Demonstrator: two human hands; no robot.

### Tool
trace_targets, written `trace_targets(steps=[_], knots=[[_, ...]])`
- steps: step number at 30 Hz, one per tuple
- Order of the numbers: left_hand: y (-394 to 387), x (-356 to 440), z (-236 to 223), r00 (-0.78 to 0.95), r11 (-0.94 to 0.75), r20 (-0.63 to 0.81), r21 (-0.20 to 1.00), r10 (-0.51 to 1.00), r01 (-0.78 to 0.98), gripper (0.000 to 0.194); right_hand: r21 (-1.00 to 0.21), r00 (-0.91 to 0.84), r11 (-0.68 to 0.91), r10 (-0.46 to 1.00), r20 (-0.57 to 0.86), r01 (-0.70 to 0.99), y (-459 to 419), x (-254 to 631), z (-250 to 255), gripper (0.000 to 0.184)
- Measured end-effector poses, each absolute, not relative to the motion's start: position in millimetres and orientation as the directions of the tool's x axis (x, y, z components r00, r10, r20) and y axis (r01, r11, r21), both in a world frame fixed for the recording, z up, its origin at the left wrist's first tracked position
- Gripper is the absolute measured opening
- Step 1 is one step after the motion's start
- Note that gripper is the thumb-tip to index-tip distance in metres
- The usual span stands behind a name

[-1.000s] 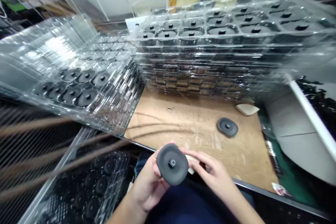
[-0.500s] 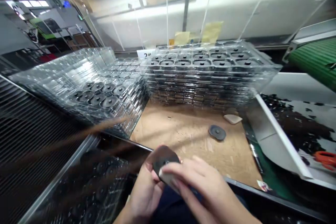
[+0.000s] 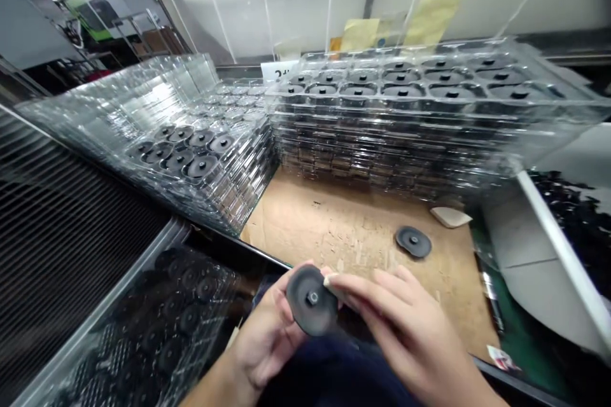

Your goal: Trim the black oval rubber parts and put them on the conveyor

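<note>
My left hand (image 3: 270, 337) is closed round the edge of a dark grey oval disc (image 3: 305, 318) with a small raised hub in its middle. The disc's hub side faces up toward me. Against its right rim, my right hand (image 3: 405, 318) pinches a small pale piece (image 3: 328, 280), mostly hidden by the fingers; its material is unclear. On the brown cardboard (image 3: 296, 210) beyond the hands lies a second grey disc (image 3: 414, 241). Behind that rests a loose pale, pointed scrap (image 3: 451, 217).
Clear plastic trays with dark discs stand in a tall stack (image 3: 382, 133) at the back and another stack (image 3: 224, 178) at left. A tray of discs (image 3: 176, 318) sits low at left. To the right are a pen (image 3: 491, 296) and a white bin (image 3: 548, 235) of black parts.
The held disc has turned to show more of its hub side. My right fingers have shifted from over its middle to its right rim. The view has moved closer.
</note>
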State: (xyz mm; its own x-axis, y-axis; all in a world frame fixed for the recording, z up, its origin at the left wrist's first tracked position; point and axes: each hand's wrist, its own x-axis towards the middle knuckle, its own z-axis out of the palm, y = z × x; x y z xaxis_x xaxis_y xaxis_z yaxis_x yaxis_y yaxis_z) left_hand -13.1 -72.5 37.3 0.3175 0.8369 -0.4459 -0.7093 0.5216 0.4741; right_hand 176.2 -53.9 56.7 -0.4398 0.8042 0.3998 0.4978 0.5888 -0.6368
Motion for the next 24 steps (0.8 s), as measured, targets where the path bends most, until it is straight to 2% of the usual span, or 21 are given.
trace_targets(steps=[3,5,9,13,15,17,19,21,22,24], knots=[[-67.6,-15.0,33.4,0.345,0.522,-0.419,0.450,0.840,-0.725,0.039,-0.820,-0.268,0.334,0.936,0.229,0.464,-34.1,176.9,24.2,0.022],[-63.3,-15.7,31.4,0.363,0.522,-0.398,0.433,0.842,-0.735,0.041,-0.854,-0.201,0.219,0.970,0.138,0.472,-21.9,174.8,-5.2,0.024],[-52.6,-13.0,28.0,0.381,0.517,-0.378,0.381,0.844,-0.767,0.046,-0.850,-0.196,0.187,0.975,0.101,0.492,-4.7,167.5,-58.8,0.025],[-39.8,-5.3,23.6,0.408,0.544,-0.395,0.340,0.823,-0.767,0.048,-0.853,-0.069,0.131,0.991,0.112,0.506,-1.8,167.3,-71.2,0.031],[-32.7,-0.5,19.9,0.418,0.554,-0.389,0.366,0.821,-0.748,0.047,-0.869,-0.039,0.117,0.993,0.111,0.481,-3.8,172.5,-63.1,0.029],[-25.3,4.5,16.1,0.373,0.503,-0.344,0.486,0.862,-0.714,0.048,-0.890,-0.033,0.104,0.994,0.100,0.444,-7.9,180.8,-52.9,0.025],[-17.9,9.3,13.7,0.279,0.350,-0.225,0.741,0.934,-0.573,0.058,-0.906,-0.016,0.076,0.997,0.076,0.417,-14.7,190.7,-45.0,0.021],[-10.9,13.5,12.9,0.263,0.096,-0.029,0.965,0.964,-0.245,0.081,-0.926,0.058,-0.007,0.998,0.016,0.378,-23.7,200.3,-39.1,0.020],[-7.7,15.3,12.8,0.305,-0.029,0.048,0.997,0.951,-0.066,0.091,-0.937,0.099,-0.056,0.995,-0.023,0.345,-28.5,204.4,-36.0,0.019],[-2.1,18.3,11.8,0.423,-0.248,0.164,0.957,0.891,0.151,0.102,-0.961,0.180,-0.122,0.981,-0.077,0.249,-36.4,210.0,-27.1,0.017]])
